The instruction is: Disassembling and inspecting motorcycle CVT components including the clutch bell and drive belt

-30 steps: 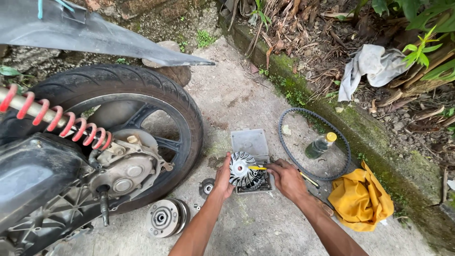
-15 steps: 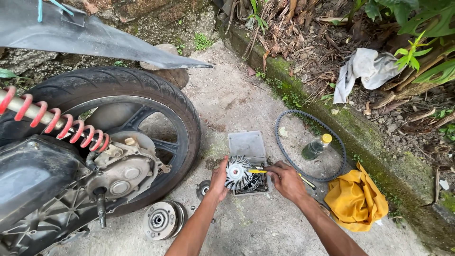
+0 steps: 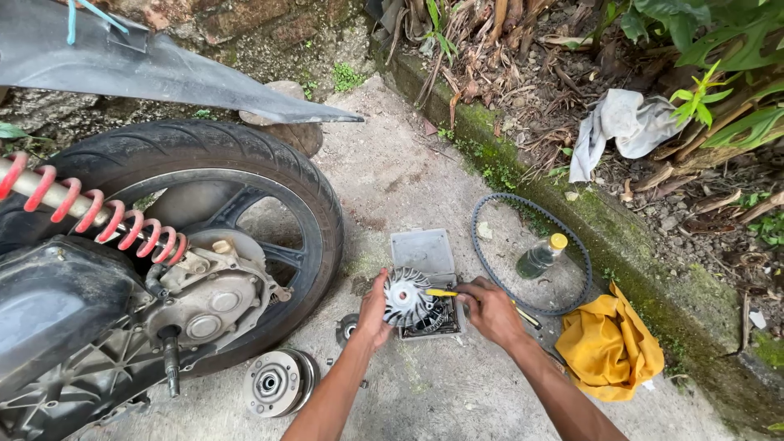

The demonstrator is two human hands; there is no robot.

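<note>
My left hand (image 3: 374, 314) holds a round finned metal pulley (image 3: 406, 296) upright over a small grey open case (image 3: 425, 282) on the concrete. My right hand (image 3: 488, 308) grips a yellow-handled tool (image 3: 442, 292) whose tip points at the pulley's face. Both hands are close together, just right of the motorcycle's rear wheel (image 3: 212, 237).
A clutch assembly (image 3: 276, 382) and a small round part (image 3: 348, 328) lie by the wheel. A drive belt (image 3: 531, 253) loops around a yellow-capped bottle (image 3: 541, 257). A yellow cloth (image 3: 608, 347) lies at the right, a white rag (image 3: 625, 122) in the leaves beyond a mossy kerb (image 3: 653, 269).
The hands stay at the case with the pulley and the tool; only the camera view has shifted slightly.
</note>
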